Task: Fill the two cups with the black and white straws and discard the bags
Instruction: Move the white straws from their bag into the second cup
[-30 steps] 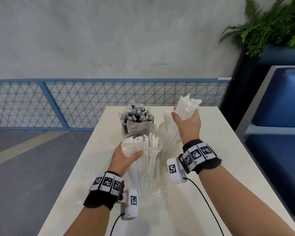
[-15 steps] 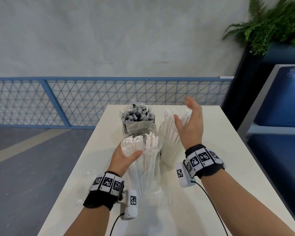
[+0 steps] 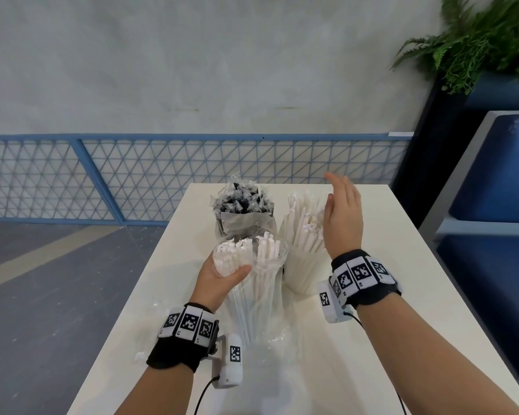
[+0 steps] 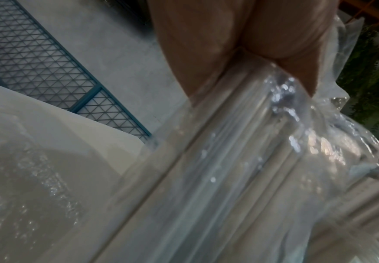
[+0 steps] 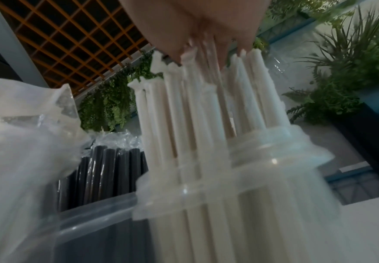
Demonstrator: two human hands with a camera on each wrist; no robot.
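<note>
On the white table, my left hand grips the top of an upright clear bag of white straws, thumb across its front; the bag fills the left wrist view under the hand. Behind it stands a clear cup of black straws, still in their plastic. To the right, a clear cup holds white straws. My right hand is flat, fingers straight, against those straws' right side. In the right wrist view its palm meets the straw tops above the cup rim.
A blue mesh railing runs behind the table's far edge. A dark planter with a fern and a blue bench stand at the right. Small plastic scraps lie near the table's left edge.
My right hand held a bunch of white straws above the right cup; it has let them down into the cup and spread flat beside them. My left hand has kept its grip.
</note>
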